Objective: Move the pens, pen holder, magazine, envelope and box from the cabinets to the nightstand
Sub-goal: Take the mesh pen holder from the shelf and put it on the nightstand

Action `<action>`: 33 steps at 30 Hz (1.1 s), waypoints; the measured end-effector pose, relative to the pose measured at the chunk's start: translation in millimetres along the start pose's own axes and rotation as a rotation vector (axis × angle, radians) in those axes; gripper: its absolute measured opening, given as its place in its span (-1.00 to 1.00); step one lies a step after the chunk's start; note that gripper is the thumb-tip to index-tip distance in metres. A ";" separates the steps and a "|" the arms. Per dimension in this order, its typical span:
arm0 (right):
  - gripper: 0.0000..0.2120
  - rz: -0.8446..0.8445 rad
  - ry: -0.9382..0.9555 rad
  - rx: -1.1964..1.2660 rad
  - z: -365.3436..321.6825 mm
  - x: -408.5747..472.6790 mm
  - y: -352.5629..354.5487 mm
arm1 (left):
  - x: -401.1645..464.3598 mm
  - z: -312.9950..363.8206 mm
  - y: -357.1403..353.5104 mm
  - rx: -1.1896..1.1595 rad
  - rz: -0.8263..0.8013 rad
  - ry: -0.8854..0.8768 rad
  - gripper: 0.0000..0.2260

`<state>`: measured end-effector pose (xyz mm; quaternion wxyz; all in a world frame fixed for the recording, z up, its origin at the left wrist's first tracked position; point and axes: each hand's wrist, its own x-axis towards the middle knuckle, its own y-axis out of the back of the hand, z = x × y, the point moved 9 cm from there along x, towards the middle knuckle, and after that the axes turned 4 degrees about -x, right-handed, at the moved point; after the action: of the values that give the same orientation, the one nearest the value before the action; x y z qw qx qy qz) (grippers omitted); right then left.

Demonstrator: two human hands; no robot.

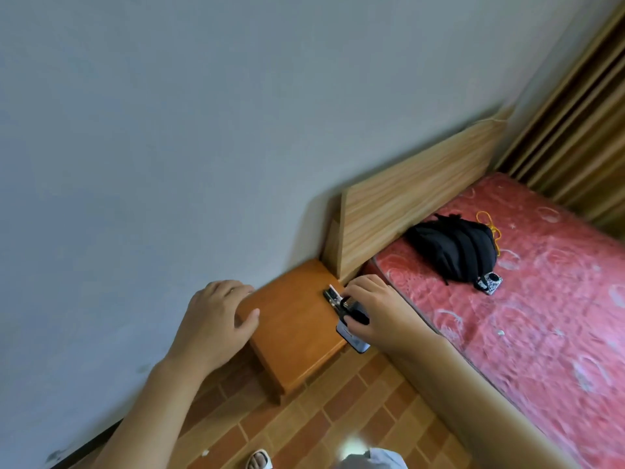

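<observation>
While two hands rest there, one nightstand (291,319), one black pen holder (355,314)

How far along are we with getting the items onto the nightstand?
Early, it seems. The nightstand shows only a small dark item by its bed-side edge, which the right hand grips; what it is I cannot tell. The left hand rests on the far edge. No magazine, envelope or box visible yet.

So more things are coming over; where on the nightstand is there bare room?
The nightstand is bare in the middle and front, between the left hand and right hand. The bed-side edge is crowded with dark items.
</observation>
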<state>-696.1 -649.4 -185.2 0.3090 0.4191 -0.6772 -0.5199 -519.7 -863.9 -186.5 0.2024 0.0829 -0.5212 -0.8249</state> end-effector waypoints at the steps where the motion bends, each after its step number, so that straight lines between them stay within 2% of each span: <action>1: -0.57 -0.010 -0.007 0.002 3.1 5.6 -2.2 | 9.3 -1.5 -3.0 -0.014 -0.005 -0.009 -0.48; 10: -0.62 -0.011 -0.028 0.001 59.8 67.4 -6.2 | 83.6 -2.4 -38.8 -0.032 -0.060 -0.011 -0.46; 19: -0.65 -0.049 0.099 0.061 140.8 161.6 -34.8 | 160.4 -8.1 -82.9 0.054 -0.081 0.120 -0.49; 24: -0.63 -0.068 0.160 0.102 181.2 213.0 -74.4 | 191.1 -24.5 -124.5 0.120 -0.106 0.181 -0.60; 33: -0.59 -0.098 0.102 0.123 239.0 267.6 -172.8 | 243.4 -74.4 -225.2 0.102 -0.198 0.179 -0.54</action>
<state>-980.2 -799.6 -420.5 0.2909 0.4960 -0.6698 -0.4699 -769.7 -943.3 -402.7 0.1612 0.2173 -0.5315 -0.8027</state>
